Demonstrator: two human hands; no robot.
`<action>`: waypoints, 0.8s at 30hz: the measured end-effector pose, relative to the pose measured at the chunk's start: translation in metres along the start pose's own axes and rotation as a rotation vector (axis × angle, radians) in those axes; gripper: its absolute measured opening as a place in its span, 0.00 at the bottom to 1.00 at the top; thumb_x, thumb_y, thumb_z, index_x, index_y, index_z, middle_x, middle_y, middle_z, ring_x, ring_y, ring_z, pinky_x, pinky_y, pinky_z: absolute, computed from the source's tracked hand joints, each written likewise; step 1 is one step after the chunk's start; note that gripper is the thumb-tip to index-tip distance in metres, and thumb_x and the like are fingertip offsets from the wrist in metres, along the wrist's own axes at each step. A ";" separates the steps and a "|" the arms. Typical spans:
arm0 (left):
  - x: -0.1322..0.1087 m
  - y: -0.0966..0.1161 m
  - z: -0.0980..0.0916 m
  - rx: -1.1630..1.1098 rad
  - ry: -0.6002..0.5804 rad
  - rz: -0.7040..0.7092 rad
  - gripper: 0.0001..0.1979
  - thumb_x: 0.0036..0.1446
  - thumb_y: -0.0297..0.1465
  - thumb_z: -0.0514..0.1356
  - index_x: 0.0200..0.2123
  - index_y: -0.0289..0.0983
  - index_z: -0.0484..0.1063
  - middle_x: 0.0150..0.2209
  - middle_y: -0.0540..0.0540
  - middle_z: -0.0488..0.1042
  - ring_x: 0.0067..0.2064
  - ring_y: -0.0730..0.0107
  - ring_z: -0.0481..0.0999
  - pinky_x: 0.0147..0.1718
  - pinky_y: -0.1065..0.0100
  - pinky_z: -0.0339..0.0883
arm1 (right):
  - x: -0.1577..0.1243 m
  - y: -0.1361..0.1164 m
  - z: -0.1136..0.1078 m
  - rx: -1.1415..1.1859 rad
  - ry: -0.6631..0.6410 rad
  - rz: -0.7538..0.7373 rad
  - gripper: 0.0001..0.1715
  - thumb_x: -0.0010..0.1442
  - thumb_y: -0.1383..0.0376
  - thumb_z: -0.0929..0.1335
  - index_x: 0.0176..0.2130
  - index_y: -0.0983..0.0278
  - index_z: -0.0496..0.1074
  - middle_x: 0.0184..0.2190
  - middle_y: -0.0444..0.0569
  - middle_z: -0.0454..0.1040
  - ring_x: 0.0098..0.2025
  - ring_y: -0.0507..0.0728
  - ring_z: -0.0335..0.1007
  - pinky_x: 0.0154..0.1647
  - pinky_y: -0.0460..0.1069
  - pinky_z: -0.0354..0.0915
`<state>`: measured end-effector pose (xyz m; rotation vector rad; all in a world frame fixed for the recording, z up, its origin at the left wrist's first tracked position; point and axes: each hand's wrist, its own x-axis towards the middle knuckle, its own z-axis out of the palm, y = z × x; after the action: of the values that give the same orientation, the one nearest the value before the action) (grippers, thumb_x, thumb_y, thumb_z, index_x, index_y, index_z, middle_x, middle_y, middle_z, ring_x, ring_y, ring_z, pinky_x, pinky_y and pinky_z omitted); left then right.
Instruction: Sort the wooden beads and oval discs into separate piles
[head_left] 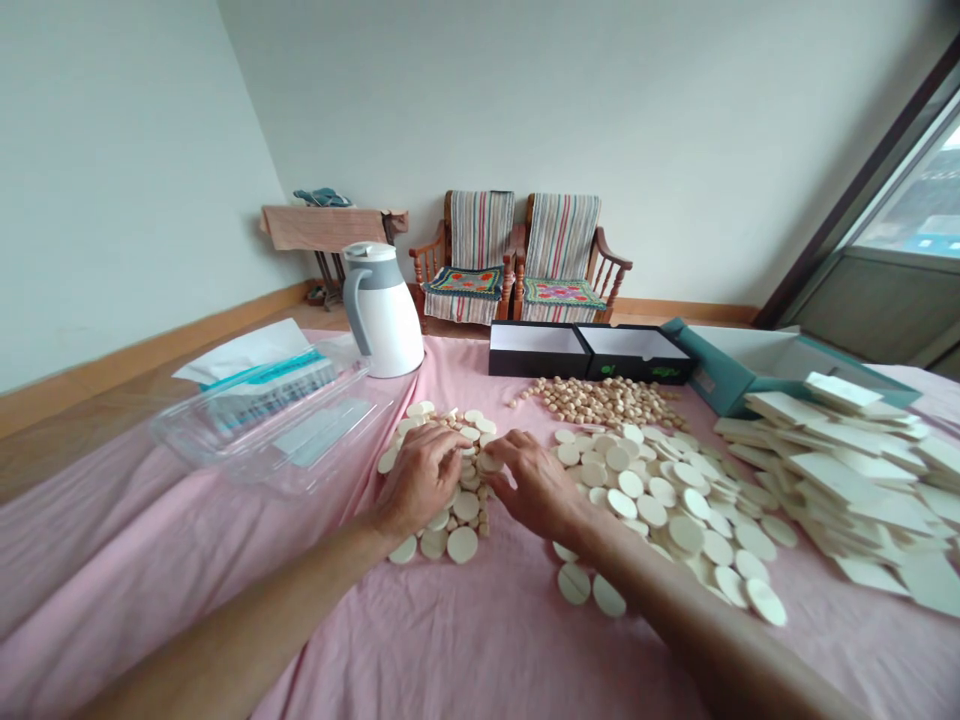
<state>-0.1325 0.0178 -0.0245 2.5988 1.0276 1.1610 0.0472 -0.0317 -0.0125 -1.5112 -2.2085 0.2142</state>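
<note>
Both hands are over a small heap of pale round wooden discs (462, 545) mixed with small wooden beads (484, 522) on the pink cloth. My left hand (424, 472) is at the heap's left side, its fingers and thumb closed at the edge of a disc (466, 442); the fingers partly hide the grip. From the right, my right hand (534, 482) pinches another disc (491, 461) between thumb and fingers. To the right of this hand spreads a larger pile of loose discs (686, 534), partly behind my right forearm.
Behind the discs lie many small wooden knobs (600, 400), then two black boxes (536, 362) and a teal box (720, 380). Square wooden tiles (847, 475) are heaped at right. A white jug (390, 325) and a clear plastic tray (300, 480) stand left on the pink cloth (465, 640).
</note>
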 end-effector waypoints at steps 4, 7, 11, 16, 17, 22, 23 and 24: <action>-0.001 0.000 0.001 -0.004 -0.010 -0.002 0.09 0.53 0.21 0.55 0.35 0.38 0.72 0.37 0.47 0.76 0.45 0.64 0.72 0.49 0.59 0.62 | -0.007 0.003 -0.004 -0.011 0.011 0.034 0.10 0.56 0.68 0.65 0.41 0.65 0.68 0.38 0.51 0.68 0.39 0.55 0.64 0.40 0.48 0.60; -0.001 -0.001 0.002 -0.012 -0.015 -0.013 0.09 0.52 0.21 0.56 0.35 0.38 0.72 0.37 0.47 0.76 0.45 0.63 0.72 0.49 0.59 0.63 | -0.017 0.013 -0.024 -0.060 0.016 0.079 0.12 0.54 0.71 0.65 0.41 0.65 0.69 0.38 0.51 0.68 0.40 0.55 0.63 0.41 0.48 0.60; -0.002 -0.002 0.004 -0.025 -0.022 -0.026 0.09 0.52 0.21 0.56 0.35 0.38 0.72 0.37 0.47 0.76 0.44 0.64 0.72 0.48 0.59 0.63 | -0.037 0.037 -0.068 -0.242 -0.086 0.210 0.13 0.52 0.71 0.65 0.40 0.65 0.70 0.37 0.52 0.70 0.41 0.57 0.64 0.42 0.49 0.58; -0.003 -0.004 0.007 -0.026 -0.028 -0.042 0.08 0.53 0.22 0.55 0.34 0.38 0.72 0.37 0.47 0.75 0.45 0.64 0.72 0.49 0.59 0.63 | -0.047 0.050 -0.095 -0.453 -0.050 0.345 0.14 0.52 0.68 0.67 0.41 0.65 0.71 0.40 0.55 0.71 0.45 0.62 0.63 0.45 0.54 0.57; -0.003 -0.004 0.007 -0.025 -0.032 -0.044 0.08 0.53 0.22 0.55 0.35 0.38 0.72 0.37 0.47 0.75 0.44 0.64 0.72 0.49 0.59 0.63 | -0.045 0.046 -0.093 -0.405 -0.040 0.307 0.13 0.53 0.69 0.66 0.41 0.65 0.71 0.40 0.54 0.71 0.44 0.61 0.64 0.44 0.54 0.58; -0.002 -0.004 0.006 -0.014 -0.051 -0.052 0.08 0.54 0.24 0.56 0.35 0.38 0.72 0.37 0.46 0.75 0.44 0.64 0.72 0.48 0.59 0.63 | -0.025 0.005 -0.053 -0.113 -0.094 0.035 0.14 0.57 0.69 0.65 0.44 0.64 0.66 0.41 0.51 0.70 0.41 0.55 0.66 0.41 0.49 0.61; -0.002 -0.004 0.006 -0.011 -0.053 -0.051 0.08 0.54 0.24 0.56 0.35 0.38 0.72 0.37 0.46 0.75 0.44 0.64 0.72 0.48 0.59 0.63 | -0.022 -0.003 -0.044 -0.143 -0.108 0.016 0.13 0.56 0.69 0.65 0.44 0.65 0.66 0.40 0.52 0.70 0.41 0.56 0.66 0.40 0.49 0.61; -0.001 -0.003 0.005 -0.008 -0.054 -0.049 0.08 0.54 0.24 0.55 0.35 0.38 0.72 0.37 0.46 0.75 0.44 0.63 0.72 0.48 0.59 0.64 | -0.019 -0.009 -0.035 -0.184 -0.122 0.006 0.12 0.57 0.68 0.65 0.43 0.65 0.66 0.40 0.52 0.70 0.40 0.57 0.66 0.39 0.50 0.61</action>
<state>-0.1311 0.0203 -0.0302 2.5690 1.0673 1.0759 0.0612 -0.0574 0.0167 -1.6411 -2.3753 0.1105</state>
